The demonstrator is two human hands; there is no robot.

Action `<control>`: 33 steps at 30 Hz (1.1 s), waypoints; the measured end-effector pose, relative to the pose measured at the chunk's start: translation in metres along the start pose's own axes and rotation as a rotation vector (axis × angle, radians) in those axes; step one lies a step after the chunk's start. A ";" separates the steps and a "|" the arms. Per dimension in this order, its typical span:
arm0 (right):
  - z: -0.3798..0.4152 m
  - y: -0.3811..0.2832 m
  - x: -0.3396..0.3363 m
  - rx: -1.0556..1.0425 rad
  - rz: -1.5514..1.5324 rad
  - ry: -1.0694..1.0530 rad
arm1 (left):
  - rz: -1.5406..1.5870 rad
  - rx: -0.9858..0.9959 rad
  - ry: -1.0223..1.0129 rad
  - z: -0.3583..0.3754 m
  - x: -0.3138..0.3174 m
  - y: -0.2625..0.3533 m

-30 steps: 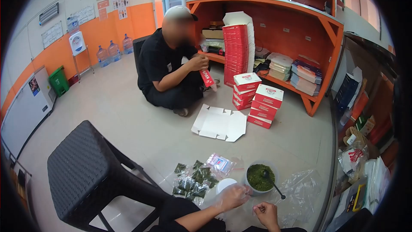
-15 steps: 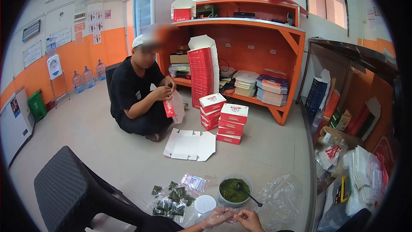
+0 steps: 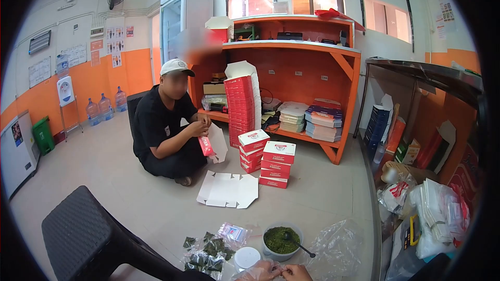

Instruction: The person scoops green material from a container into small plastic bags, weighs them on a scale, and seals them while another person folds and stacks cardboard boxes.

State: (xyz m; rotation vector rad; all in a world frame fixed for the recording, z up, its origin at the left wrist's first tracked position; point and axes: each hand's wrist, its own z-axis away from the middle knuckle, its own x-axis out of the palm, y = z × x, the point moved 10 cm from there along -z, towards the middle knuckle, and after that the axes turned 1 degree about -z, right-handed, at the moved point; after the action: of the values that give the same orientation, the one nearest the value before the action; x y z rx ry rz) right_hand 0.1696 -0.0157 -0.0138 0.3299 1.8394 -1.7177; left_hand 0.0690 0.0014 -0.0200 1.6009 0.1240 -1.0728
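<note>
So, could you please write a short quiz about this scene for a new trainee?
1. True or false: the spoon rests in the bowl of green flakes.
2. What lies left of the white lid? A) small filled bags B) water bottles
3. How do the left hand and right hand stand at the picture's bottom edge?

Key: 1 true; 2 A; 3 close together, fingers meeting; what they pinch cannot be told.

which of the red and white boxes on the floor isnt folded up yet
The flat box blank lying open on the floor in front of the two stacks of folded boxes; it shows only its white inside.
</note>
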 end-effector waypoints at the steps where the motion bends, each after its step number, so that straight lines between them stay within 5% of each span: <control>1: -0.001 -0.003 -0.001 -0.058 -0.024 0.021 | 0.050 -0.003 -0.015 0.001 -0.001 0.001; 8: -0.002 0.001 0.004 0.001 -0.034 0.098 | -0.073 0.066 0.143 -0.003 0.003 -0.009; 13: 0.003 -0.004 -0.003 0.216 0.365 0.181 | -0.237 0.001 0.384 0.001 -0.027 -0.005; 17: -0.001 0.007 0.001 0.224 0.310 0.155 | -0.178 -0.015 0.272 0.007 -0.039 0.009; 19: -0.001 0.000 0.000 0.003 0.114 0.211 | 0.079 -0.057 0.260 0.011 -0.040 0.011; 26: 0.000 -0.020 -0.017 0.108 0.191 0.216 | -0.185 -0.169 0.366 0.003 -0.041 -0.019; 28: 0.002 -0.034 -0.038 -0.028 -0.110 0.352 | 0.514 -0.334 0.163 0.006 -0.035 -0.031; 29: 0.000 -0.031 -0.035 -0.027 -0.116 0.337 | 0.515 -0.349 0.169 0.008 -0.032 -0.043; 31: 0.008 0.002 -0.049 0.108 -0.283 0.558 | 1.064 -0.093 0.144 -0.001 -0.020 -0.046; 33: -0.002 0.035 -0.037 0.096 -0.338 0.465 | 1.127 -0.130 0.128 0.001 -0.024 -0.036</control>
State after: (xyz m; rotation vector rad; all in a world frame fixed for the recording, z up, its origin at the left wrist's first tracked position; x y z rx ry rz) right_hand 0.2181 -0.0013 -0.0214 0.5158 2.2471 -2.0971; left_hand 0.0330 0.0238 -0.0300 1.2935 -0.5582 -0.0798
